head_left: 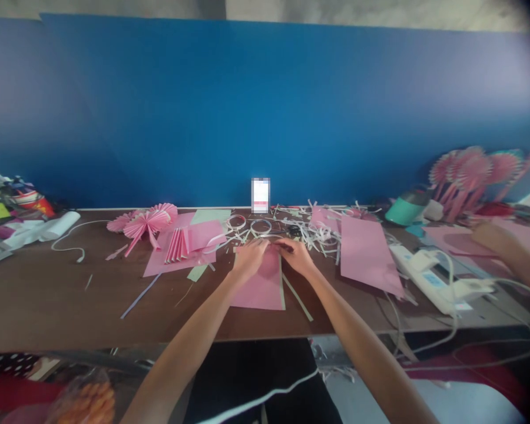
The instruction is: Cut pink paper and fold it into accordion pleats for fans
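Note:
A sheet of pink paper (258, 291) lies on the table in front of me, with a pale green strip along its right side. At the sheet's far edge my left hand (249, 258) presses down, its fingers held together on the paper. My right hand (297, 255) is closed at the far right corner, thumb and fingers pinching the edge there. The fingertips of both hands are partly hidden. Just beyond them are two rolls of tape (261, 227) and many thin paper scraps (320, 235).
Pleated pink paper fans (148, 225) and a folded pink piece (176, 245) lie left. Right are another pink sheet (366, 253), a white power strip (428, 282) with cables, and a co-worker's hand (497, 240). A phone (260, 195) leans on the blue partition (265, 106).

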{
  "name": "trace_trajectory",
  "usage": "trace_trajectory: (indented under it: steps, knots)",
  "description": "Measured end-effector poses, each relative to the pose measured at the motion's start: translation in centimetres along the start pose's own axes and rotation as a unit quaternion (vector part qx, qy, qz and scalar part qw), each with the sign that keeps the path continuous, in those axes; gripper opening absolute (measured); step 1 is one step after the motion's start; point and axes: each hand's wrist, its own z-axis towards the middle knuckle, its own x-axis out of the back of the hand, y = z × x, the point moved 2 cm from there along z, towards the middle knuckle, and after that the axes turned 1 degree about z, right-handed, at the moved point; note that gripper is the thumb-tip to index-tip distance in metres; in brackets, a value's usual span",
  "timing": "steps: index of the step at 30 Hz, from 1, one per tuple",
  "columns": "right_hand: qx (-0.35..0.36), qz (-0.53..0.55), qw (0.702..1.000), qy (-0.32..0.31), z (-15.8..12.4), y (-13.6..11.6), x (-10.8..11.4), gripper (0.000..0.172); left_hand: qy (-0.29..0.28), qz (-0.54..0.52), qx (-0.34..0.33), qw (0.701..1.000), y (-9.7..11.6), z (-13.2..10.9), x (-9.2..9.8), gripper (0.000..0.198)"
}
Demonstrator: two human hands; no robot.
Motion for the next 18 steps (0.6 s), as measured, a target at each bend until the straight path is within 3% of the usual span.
trace_trajectory:
  steps: [18]
  knots:
    - [0.020,-0.073,0.997,-0.024,-0.3,-0.1,0.0,0.022,0.011,-0.011,0.009,1.000,0.9,-0.1,0.0,0.028]
